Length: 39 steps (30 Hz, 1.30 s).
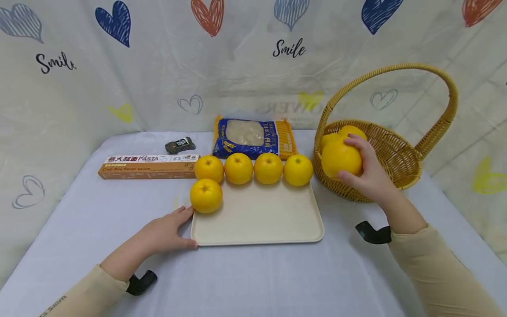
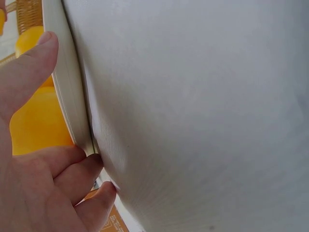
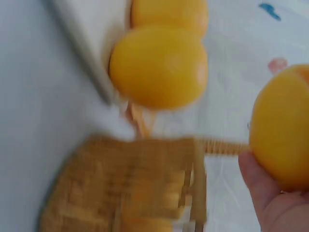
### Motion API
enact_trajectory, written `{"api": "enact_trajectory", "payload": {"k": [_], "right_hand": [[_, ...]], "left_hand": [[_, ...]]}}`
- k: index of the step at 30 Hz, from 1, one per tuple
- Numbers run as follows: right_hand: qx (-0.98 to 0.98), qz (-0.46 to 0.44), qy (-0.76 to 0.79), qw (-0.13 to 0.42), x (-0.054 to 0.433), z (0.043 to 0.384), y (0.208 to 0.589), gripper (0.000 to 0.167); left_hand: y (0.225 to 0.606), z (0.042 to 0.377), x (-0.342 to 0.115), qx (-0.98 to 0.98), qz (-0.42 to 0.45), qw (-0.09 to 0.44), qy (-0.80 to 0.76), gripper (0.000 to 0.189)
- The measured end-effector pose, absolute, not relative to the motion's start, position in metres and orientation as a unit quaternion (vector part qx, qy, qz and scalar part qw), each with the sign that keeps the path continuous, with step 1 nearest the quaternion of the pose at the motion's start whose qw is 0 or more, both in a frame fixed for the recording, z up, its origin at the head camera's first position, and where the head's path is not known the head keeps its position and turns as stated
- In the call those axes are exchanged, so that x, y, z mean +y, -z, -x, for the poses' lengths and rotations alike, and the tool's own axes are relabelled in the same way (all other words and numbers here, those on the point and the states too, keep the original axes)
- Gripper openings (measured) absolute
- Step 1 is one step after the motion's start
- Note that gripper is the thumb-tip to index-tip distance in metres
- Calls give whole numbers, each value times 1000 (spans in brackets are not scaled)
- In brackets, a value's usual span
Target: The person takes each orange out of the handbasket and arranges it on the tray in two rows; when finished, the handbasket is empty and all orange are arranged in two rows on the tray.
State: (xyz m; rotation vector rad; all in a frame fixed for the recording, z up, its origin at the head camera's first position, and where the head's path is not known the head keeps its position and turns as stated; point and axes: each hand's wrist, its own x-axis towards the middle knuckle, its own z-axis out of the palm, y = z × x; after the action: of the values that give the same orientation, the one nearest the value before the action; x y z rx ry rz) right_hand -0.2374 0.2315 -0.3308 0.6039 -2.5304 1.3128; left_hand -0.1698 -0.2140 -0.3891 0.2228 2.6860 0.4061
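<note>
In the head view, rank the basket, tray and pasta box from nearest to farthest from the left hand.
1. Tray: its left edge touches the left hand.
2. Pasta box: beyond the hand, toward the left.
3. Basket: right of the tray, farthest.

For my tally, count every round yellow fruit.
8 round yellow fruits: four along the far edge of the beige rectangular tray, one in front, left, one in the right hand, two in the tan wicker basket; possibly others hidden.

Our right hand (image 1: 370, 174) gripping an orange (image 1: 340, 157) at the wicker basket (image 1: 402, 154), our left hand (image 1: 166, 231) touching the tray (image 1: 263, 218), five oranges (image 1: 206, 196) on it
</note>
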Motion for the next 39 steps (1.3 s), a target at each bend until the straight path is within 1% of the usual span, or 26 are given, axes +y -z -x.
{"api": "enact_trajectory", "payload": {"k": [2, 4, 6, 10, 12, 14, 18, 23, 29, 31, 36, 39], "right_hand": [[-850, -220, -465, 115, 220, 238, 333, 53], [-839, -232, -478, 114, 207, 239, 334, 50], [-840, -232, -480, 97, 194, 239, 332, 54], [-850, -228, -472, 42, 170, 238, 329, 72], [-847, -234, -477, 15, 161, 238, 329, 76], [-839, -248, -485, 0, 151, 239, 330, 76], [-825, -284, -488, -12, 134, 239, 334, 74], [-821, -295, -487, -36, 118, 237, 342, 75], [-823, -304, -478, -42, 105, 236, 351, 74], [-824, -304, -475, -46, 101, 236, 354, 78], [-854, -297, -425, -35, 91, 236, 361, 91], [-864, -288, -411, -34, 86, 235, 365, 89]], "left_hand": [[389, 169, -215, 964, -79, 206, -145, 102], [390, 169, -215, 965, -79, 204, -146, 101], [390, 169, -216, 965, -78, 203, -148, 101], [390, 170, -215, 964, -79, 204, -149, 101], [390, 172, -215, 964, -80, 204, -149, 102], [390, 173, -215, 965, -80, 203, -148, 102], [391, 174, -216, 965, -80, 202, -147, 102], [392, 172, -216, 964, -77, 205, -154, 101], [393, 171, -217, 965, -77, 202, -150, 102], [393, 172, -217, 965, -77, 202, -150, 102], [393, 172, -217, 963, -78, 206, -153, 102], [393, 172, -217, 963, -77, 208, -154, 102]]}}
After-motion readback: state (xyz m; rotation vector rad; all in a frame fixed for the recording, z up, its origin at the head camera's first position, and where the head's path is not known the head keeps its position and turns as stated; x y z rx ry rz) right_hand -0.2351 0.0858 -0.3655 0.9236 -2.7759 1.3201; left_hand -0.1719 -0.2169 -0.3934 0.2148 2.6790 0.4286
